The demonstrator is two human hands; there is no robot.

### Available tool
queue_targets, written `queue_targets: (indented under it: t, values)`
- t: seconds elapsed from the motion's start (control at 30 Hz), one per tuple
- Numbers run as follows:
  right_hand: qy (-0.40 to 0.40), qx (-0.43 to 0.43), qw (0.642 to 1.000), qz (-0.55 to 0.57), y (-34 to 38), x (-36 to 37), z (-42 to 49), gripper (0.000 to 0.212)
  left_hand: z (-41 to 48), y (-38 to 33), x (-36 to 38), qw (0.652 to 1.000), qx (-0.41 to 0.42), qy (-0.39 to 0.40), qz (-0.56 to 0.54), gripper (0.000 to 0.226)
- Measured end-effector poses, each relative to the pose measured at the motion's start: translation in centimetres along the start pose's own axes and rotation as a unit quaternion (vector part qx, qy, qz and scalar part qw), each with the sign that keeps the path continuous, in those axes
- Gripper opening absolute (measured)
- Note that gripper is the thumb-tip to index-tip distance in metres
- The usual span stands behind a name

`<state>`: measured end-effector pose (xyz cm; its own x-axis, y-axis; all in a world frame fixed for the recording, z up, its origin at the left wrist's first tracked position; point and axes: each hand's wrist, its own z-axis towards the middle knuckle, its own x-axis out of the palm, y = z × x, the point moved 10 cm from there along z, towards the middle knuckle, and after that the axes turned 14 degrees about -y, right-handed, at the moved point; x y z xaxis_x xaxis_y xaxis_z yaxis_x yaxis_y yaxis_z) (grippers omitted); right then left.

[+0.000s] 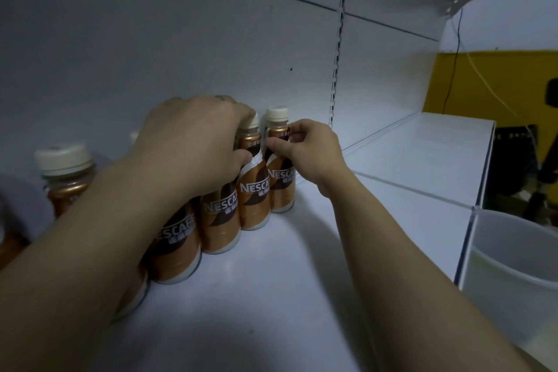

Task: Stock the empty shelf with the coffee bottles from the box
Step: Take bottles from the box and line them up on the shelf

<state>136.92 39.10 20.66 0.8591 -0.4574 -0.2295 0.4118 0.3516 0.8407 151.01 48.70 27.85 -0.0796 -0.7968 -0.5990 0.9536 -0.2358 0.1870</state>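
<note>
While both hands work at the far end of a row of coffee bottles on the white shelf (302, 296), the rearmost bottle (280, 160), standing close to the shelf's back panel (181, 39), serves as the landmark. The right hand (308, 149) pinches that bottle at its shoulder, thumb and fingers closed lightly on the label just below the cream cap. Directly in front of it stands the second bottle (253, 190), and the left hand (193, 142) closes over its cap and neck from above, thumb pressed against the label's upper edge, where the wrap looks torn or lifted. Two more bottles run forward from there, touching or nearly so, and another bottle (66, 175) stands to the left of the row, partly behind the forearm. The box is not in view. These look like small, filled plastic bottles: fairly light, stiff enough to take a firm squeeze, with a glossy sleeve that could slip under the fingers. The neck beneath the cap gives the surest hold; the loose label edge should be avoided. Being narrow and closely packed, one nudged bottle could topple its neighbours
</note>
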Motion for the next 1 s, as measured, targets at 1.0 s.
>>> queue_targets:
  t: [1.0]
  values:
    - [-0.007, -0.058, 0.997, -0.044, 2.1, -1.1, -1.2, 0.081, -0.6, -1.2, -0.4, 0.999, 0.002, 0.001, -0.035, 0.042]
